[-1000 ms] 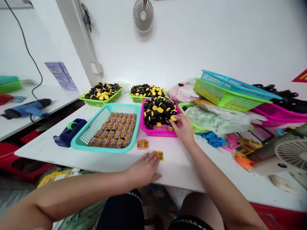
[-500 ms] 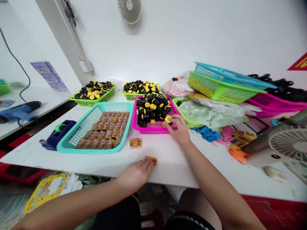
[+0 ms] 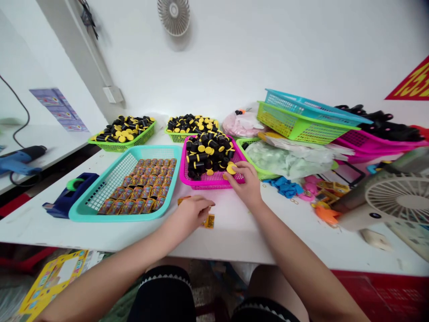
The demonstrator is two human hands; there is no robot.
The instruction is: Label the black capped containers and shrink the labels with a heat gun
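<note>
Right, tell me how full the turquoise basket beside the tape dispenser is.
The turquoise basket is partly full: rows of labelled cylinders inside, bare mesh at left.

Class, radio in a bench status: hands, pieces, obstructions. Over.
Right grip: pinching yellow disc at pink basket. Left grip: low over table, hold unclear. Gold piece: beside left grip. Second gold piece: partly hidden by left grip.

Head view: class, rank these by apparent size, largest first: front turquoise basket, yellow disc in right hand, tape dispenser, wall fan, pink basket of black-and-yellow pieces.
1. Turquoise basket
2. Pink basket
3. Tape dispenser, wall fan: too alike to rank
4. Yellow disc
</note>
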